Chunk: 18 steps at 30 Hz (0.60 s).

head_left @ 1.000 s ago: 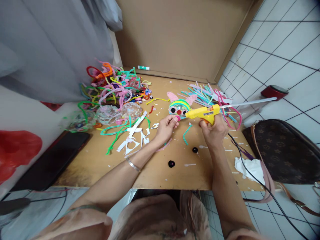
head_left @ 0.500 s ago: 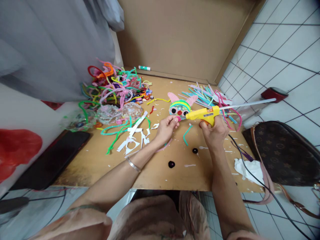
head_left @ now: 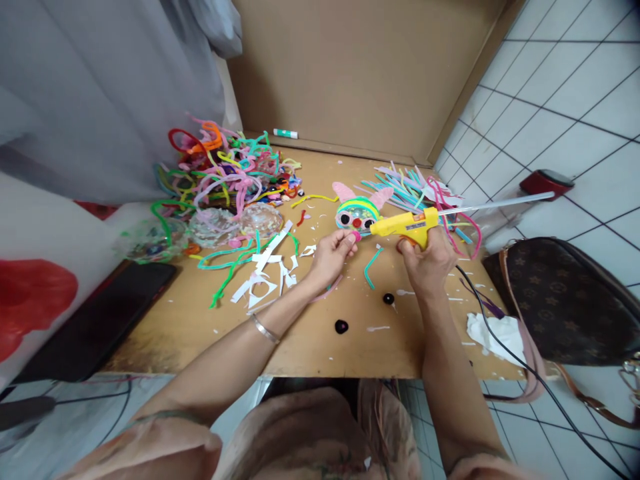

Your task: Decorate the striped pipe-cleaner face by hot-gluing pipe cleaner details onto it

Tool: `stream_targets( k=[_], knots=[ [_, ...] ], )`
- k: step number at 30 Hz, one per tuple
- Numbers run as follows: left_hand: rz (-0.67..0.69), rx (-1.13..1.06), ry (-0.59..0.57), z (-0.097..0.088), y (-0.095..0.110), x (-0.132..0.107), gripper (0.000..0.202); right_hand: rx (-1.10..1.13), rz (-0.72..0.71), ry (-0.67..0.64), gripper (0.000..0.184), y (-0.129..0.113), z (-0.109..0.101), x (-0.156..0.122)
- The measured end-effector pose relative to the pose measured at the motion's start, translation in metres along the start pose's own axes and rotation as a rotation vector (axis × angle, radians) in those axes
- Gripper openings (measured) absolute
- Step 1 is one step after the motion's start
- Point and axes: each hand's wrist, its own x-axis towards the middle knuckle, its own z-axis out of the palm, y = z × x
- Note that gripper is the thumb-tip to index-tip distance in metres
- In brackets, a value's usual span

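Note:
Pinched between the fingertips of my left hand is a small bright pink piece, too small to name exactly. My right hand is wrapped round the handle of a yellow hot glue gun, a long clear glue stick jutting from its back. The gun's nozzle points left, close to the pink piece; whether they touch I cannot tell. Just behind them stands a clear animal-face craft with pink ears, black-and-white eyes, a red nose and a green and yellow band.
Piled pipe cleaners lie at the back left, white paper scraps nearer. More pipe cleaners lie at the back right. Two black pieces rest near the front. A brown bag and the gun's cord are at the right, a phone left.
The whole view has shifted slightly. Both hands keep nearly the same pose, the glue gun's nozzle still by the pink piece.

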Motion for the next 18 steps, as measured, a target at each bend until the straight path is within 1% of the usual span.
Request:
stream_targets(
  k=[12, 18],
  knots=[
    [0.036, 0.007, 0.007, -0.0017, -0.0005, 0.0008, 0.029, -0.005, -0.070, 0.069, 0.024, 0.0052, 0.0051, 0.0007],
    [0.026, -0.002, -0.001, -0.0017, -0.0003, 0.0009, 0.028, 0.032, -0.038, 0.051, 0.023, 0.0038, 0.0042, -0.0006]
  ],
)
